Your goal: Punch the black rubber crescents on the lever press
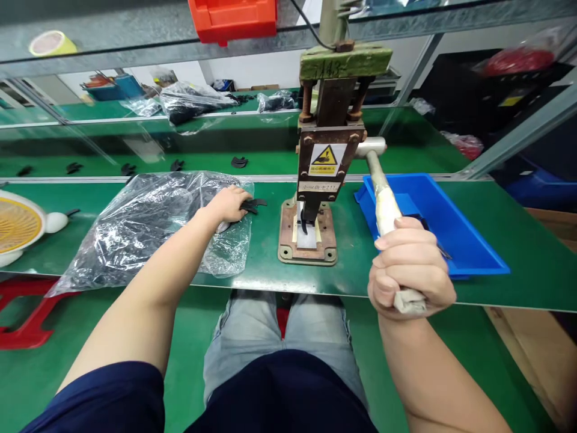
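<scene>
My right hand (412,267) is wrapped around the padded lever handle (386,207) of a hand press (331,129). Under the ram, a small black part (304,226) shows on the pale plate (307,238) of the press base. My left hand (229,204) rests at the right side of a clear plastic bag (148,219) filled with dark pieces. Its fingers are closed on a black plastic piece (253,205) that sticks out to the right, past the bag's edge. The thumb of that hand is hidden.
A blue bin (478,249) with dark items stands right of the press. Several black parts (238,162) lie spaced along the green belt behind. At the left edge is a white fan (22,225) with a yellow grille. A red bin (234,21) sits on the metal shelf overhead.
</scene>
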Available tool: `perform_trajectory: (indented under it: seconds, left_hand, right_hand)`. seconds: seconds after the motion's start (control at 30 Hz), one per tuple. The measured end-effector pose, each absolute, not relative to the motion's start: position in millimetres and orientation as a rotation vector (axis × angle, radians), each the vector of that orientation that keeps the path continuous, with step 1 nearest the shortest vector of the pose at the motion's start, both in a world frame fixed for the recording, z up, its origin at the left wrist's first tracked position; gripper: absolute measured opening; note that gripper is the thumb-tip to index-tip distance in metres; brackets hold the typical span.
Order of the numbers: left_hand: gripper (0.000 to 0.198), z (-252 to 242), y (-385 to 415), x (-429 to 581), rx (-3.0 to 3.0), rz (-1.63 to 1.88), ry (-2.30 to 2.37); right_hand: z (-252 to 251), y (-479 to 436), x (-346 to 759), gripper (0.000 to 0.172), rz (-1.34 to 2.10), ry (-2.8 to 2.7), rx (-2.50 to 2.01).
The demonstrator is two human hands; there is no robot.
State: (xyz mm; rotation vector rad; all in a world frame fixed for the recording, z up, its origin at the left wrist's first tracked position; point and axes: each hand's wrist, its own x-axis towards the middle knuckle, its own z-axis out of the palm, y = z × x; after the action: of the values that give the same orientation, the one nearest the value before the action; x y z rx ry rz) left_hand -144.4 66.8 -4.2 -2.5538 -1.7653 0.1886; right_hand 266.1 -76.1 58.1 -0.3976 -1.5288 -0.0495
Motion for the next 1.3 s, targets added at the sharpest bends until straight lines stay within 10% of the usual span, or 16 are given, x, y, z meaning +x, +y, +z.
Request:
perform_trajectory:
  seconds: [0.77,1.17,1.3]
  left_hand:
    - [0.052,1.0,104.8,-126.9,-2.473,0.379,-1.844]
    - [0.031,10.9,22.5,-56.1,-2.561,-1.559,-2.735]
    - [0.036,8.6,-2.1,-18.1,-2.694,-1.673,-2.861]
  right_hand:
    - [58.1,-74.6,266.7,0.023,-0.068,-1.548,-0.38]
    - [58.9,-72.1,262.3,0.033,-0.083,-1.504,-0.369]
    - [58.4,-71.0,261.4,0.036,-0.087,-1.495,-0.38]
